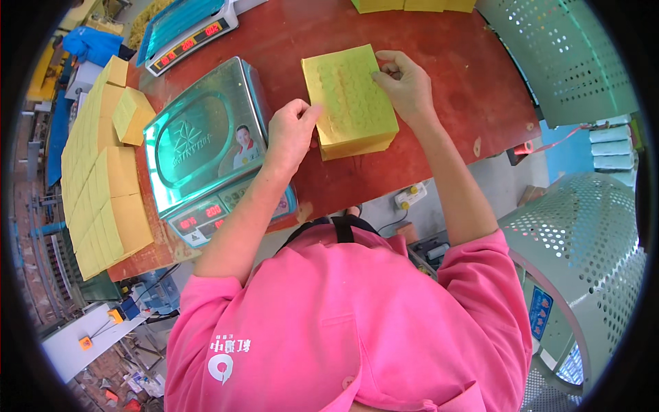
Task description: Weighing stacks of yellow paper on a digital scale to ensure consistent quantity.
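I see the thick rectangular stack of yellow embossed paper sheets point(350, 101) lying flat on the red-brown tabletop point(453, 75), just right of the steel digital weighing scale point(206, 147). My left hand point(292, 130) pinches its left edge; my right hand point(405, 86) pinches sheets at the right edge. I judge the stack moderately heavy, soft-edged, liable to fan – grip both long sides, supported from below. Like yellow stacks point(103, 185) line the table's left edge; a 2nd, blue-topped scale point(189, 27) stands behind – a picture label marks the near scale's platform.
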`<action>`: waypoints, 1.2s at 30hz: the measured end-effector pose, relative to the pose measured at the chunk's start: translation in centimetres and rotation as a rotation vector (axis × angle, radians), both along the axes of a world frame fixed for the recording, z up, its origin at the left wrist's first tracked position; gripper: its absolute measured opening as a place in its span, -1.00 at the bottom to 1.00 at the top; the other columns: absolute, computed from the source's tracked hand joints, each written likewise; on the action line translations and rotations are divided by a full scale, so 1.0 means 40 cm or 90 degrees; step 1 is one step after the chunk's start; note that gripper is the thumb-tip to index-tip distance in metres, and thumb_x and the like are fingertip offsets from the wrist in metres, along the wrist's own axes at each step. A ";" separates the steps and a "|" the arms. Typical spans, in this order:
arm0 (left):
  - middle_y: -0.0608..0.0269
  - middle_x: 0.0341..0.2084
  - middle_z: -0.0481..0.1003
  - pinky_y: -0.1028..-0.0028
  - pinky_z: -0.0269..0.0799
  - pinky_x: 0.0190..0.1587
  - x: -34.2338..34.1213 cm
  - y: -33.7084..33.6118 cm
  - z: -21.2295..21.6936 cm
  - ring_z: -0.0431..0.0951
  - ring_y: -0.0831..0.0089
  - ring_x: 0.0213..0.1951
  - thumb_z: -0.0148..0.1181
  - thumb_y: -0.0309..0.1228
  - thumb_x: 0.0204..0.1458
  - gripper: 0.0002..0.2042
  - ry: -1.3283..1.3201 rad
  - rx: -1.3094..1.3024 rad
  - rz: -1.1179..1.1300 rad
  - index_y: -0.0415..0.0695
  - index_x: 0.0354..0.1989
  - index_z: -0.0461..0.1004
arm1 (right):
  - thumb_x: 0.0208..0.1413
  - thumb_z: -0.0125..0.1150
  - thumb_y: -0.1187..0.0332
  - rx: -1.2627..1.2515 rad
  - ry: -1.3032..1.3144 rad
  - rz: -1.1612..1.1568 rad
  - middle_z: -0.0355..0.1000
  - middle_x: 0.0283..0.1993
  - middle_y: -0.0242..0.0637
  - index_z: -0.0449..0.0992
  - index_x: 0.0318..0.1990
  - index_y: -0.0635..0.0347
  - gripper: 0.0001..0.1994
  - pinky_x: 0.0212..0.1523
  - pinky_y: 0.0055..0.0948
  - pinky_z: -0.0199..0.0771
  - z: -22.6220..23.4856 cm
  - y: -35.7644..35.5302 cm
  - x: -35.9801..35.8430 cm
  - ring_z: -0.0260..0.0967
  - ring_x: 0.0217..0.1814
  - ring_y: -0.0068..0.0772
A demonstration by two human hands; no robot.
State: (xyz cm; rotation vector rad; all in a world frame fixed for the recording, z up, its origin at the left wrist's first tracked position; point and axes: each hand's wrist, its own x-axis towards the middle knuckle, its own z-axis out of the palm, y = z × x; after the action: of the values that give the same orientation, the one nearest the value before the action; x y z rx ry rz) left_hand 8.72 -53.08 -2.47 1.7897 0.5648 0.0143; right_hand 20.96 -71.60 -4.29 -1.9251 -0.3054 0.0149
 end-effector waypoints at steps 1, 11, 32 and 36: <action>0.27 -0.61 0.48 0.52 0.38 -0.60 0.001 -0.001 -0.005 0.46 0.55 -0.63 0.18 -0.30 0.16 -0.73 0.000 0.004 0.002 -0.24 -0.49 0.44 | -0.01 0.30 0.44 0.004 0.000 0.002 0.51 -0.38 -0.37 0.53 -0.02 0.20 -0.66 -0.29 -0.48 0.47 0.006 0.001 -0.004 0.43 -0.35 -0.54; -0.10 0.26 0.20 0.09 0.15 0.29 0.021 -0.046 0.028 0.17 -0.02 0.32 0.23 -0.38 0.04 -0.44 -0.362 0.649 -0.116 -0.21 0.25 0.25 | 0.09 0.23 0.42 -0.113 -0.152 -0.041 0.47 -0.04 -0.26 0.51 0.01 0.12 -0.70 -0.14 -0.37 0.49 -0.001 0.013 -0.044 0.48 -0.16 -0.31; 0.01 0.30 0.23 0.27 0.05 0.37 -0.161 0.102 0.209 0.17 0.22 0.36 -0.06 -0.20 0.31 -0.50 -0.586 0.421 0.071 -0.26 0.32 0.21 | 0.31 -0.03 0.44 0.357 0.158 -0.064 0.45 0.03 -0.18 0.43 0.09 0.32 -0.73 -0.06 -0.42 0.51 -0.134 -0.153 -0.093 0.47 -0.02 -0.35; 0.05 0.27 0.27 0.30 0.09 0.36 -0.370 0.242 0.215 0.21 0.28 0.33 -0.15 -0.24 0.33 -0.55 -0.428 0.430 0.348 -0.30 0.27 0.25 | 0.29 -0.05 0.53 0.232 0.057 -0.081 0.46 -0.01 -0.22 0.48 0.03 0.35 -0.76 -0.09 -0.47 0.52 -0.149 -0.164 -0.155 0.46 -0.06 -0.41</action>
State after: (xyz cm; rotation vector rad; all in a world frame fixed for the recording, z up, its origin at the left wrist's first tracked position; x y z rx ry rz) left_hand -6.07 -43.41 6.13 2.0398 0.5636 1.2596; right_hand 14.77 -78.15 -10.24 -1.5737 -0.1143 -0.0362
